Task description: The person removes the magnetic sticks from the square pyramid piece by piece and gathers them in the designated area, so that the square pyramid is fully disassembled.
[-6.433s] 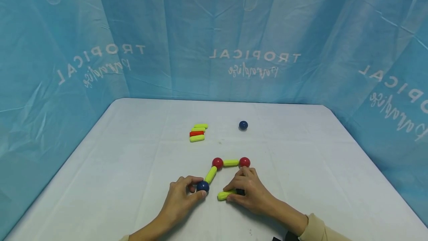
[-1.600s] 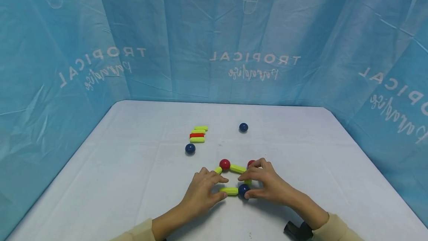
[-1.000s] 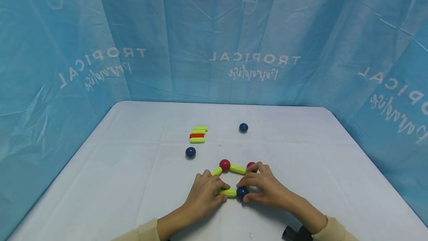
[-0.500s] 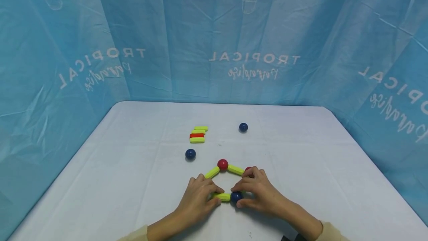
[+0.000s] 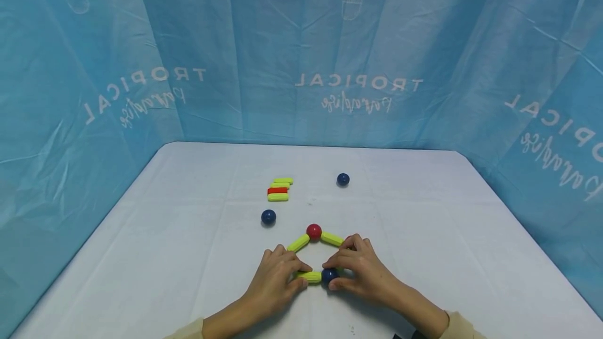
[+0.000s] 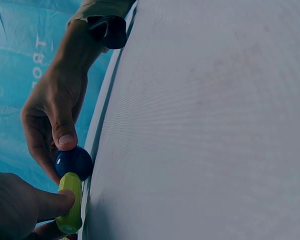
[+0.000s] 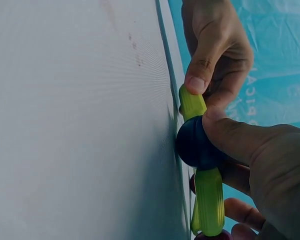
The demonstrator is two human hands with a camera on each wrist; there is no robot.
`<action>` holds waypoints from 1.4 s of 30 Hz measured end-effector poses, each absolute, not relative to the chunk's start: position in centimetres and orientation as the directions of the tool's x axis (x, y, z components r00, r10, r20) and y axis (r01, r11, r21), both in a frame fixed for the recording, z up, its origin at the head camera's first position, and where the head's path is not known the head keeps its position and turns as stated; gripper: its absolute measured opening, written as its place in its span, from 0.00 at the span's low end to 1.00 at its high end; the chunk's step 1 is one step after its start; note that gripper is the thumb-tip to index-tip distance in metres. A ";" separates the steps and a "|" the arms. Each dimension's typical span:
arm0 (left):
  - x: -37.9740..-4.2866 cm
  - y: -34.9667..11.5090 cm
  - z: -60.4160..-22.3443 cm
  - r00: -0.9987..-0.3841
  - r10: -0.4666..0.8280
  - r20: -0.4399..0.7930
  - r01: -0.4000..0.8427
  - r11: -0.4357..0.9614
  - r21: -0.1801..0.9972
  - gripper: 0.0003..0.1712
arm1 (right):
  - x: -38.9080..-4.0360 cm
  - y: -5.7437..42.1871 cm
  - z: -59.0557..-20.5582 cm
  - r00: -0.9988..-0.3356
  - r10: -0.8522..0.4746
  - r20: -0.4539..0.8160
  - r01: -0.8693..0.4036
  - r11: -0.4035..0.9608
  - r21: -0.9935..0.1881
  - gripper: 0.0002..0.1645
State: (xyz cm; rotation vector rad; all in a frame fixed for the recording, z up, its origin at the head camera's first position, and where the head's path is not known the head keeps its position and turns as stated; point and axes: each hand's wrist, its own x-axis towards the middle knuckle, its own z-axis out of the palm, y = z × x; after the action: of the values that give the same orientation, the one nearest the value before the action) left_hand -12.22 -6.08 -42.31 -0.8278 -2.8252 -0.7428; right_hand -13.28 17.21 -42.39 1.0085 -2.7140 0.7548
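Note:
My left hand (image 5: 275, 280) pinches a yellow-green ribbed rod (image 5: 312, 277) between thumb and finger. The rod's right end meets a dark blue ball (image 5: 328, 275), which my right hand (image 5: 360, 266) grips with thumb and fingers. In the right wrist view a second yellow-green rod (image 7: 210, 197) runs from that ball to a red ball (image 7: 213, 235). Behind the hands, another red ball (image 5: 314, 232) joins two more rods; one, the left rod (image 5: 299, 243), slants down toward my left hand, and the right rod (image 5: 332, 239) leads under my right fingers.
On the white table (image 5: 188, 234), a loose blue ball (image 5: 268, 217) lies left of the chain and a second blue ball (image 5: 343, 179) farther back. Several yellow-green rods (image 5: 278, 197) and a red rod (image 5: 277, 190) lie side by side there. Blue curtain (image 5: 264, 56) surrounds the table.
Earlier my left hand held a blue ball at the chain's end; that end is now bare of it, and a loose blue ball lies farther back. Lately both hands moved the chain left and nearer.

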 end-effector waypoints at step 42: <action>-23.4 -11.5 -39.0 -0.940 0.124 0.317 0.268 0.844 0.466 0.13 | -13.3 17.8 -42.8 -0.822 -0.529 0.210 -0.550 0.641 -0.535 0.19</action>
State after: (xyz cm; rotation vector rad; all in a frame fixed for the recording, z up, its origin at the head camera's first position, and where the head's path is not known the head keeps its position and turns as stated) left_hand -23.44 -11.47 -38.99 -0.2975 -2.7472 -0.7518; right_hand -13.28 17.75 -42.75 0.9259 -2.8152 0.9352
